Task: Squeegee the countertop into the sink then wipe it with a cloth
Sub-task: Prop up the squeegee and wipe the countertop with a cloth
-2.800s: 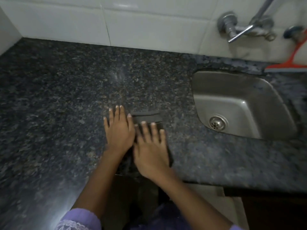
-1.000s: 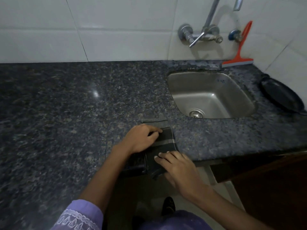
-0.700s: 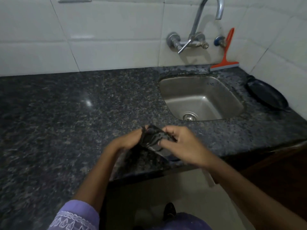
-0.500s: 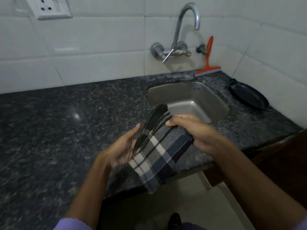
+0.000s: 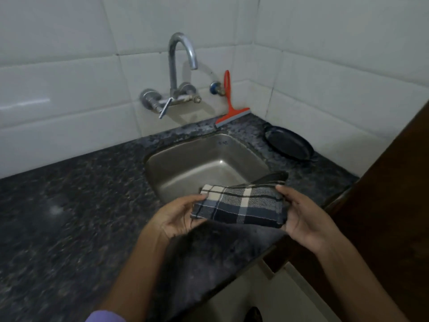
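Note:
A folded plaid cloth (image 5: 241,205), dark blue with cream checks, hangs in the air over the front edge of the steel sink (image 5: 185,163). My left hand (image 5: 176,217) grips its left end and my right hand (image 5: 301,217) grips its right end. The dark speckled granite countertop (image 5: 69,205) spreads to the left and front. An orange squeegee (image 5: 228,105) leans upright against the white tiles behind the sink, its blade resting on the counter.
A chrome wall tap (image 5: 178,73) arches over the back of the sink. A black pan (image 5: 289,142) lies on the counter in the right corner. A dark wooden panel (image 5: 383,194) rises on the right. The counter's front edge runs below my hands.
The cloth lay flat on the counter under both hands; I picked it up, turned it, and now hold it stretched level between both hands nearer the sink. My view rose and swung right.

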